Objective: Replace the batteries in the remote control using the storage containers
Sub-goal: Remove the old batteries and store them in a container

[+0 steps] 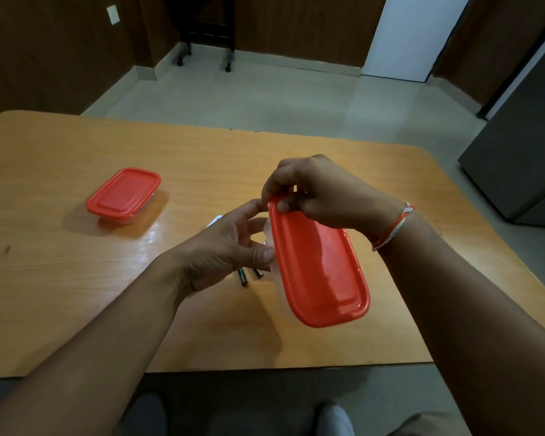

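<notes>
I hold a clear storage container with a red lid (320, 265) tilted above the wooden table (76, 278). My right hand (315, 191) pinches the far end of the red lid. My left hand (224, 250) grips the container's clear side, thumb against it. Two batteries (247, 276) lie on the table just under my left hand, partly hidden. A second container with a red lid (124, 194) sits shut on the table at the left. A small white object (214, 220) peeks out behind my left hand; I cannot tell what it is.
The table's near edge runs just in front of my knees (334, 416). Beyond the far edge is tiled floor (265, 96), a dark cabinet (523, 158) at the right and a wheeled stand (205, 58) by the wall.
</notes>
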